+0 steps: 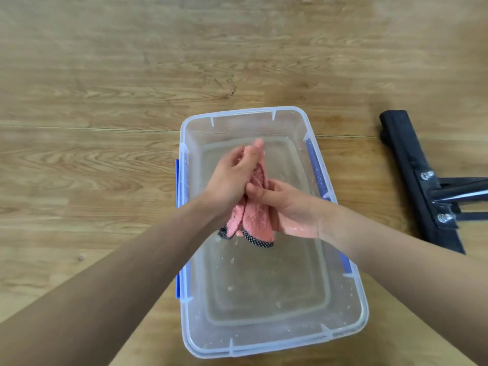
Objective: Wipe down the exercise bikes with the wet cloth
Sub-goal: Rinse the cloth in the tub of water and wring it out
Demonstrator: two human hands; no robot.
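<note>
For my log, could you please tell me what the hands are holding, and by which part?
Both hands grip the pink textured cloth with dotted black trim: the left hand around its upper part, the right hand around its middle.

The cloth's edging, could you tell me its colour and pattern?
The edging is black with white dots; head view.

A gym-like room: wood-pattern floor and a black bolted exercise-bike base.
</note>
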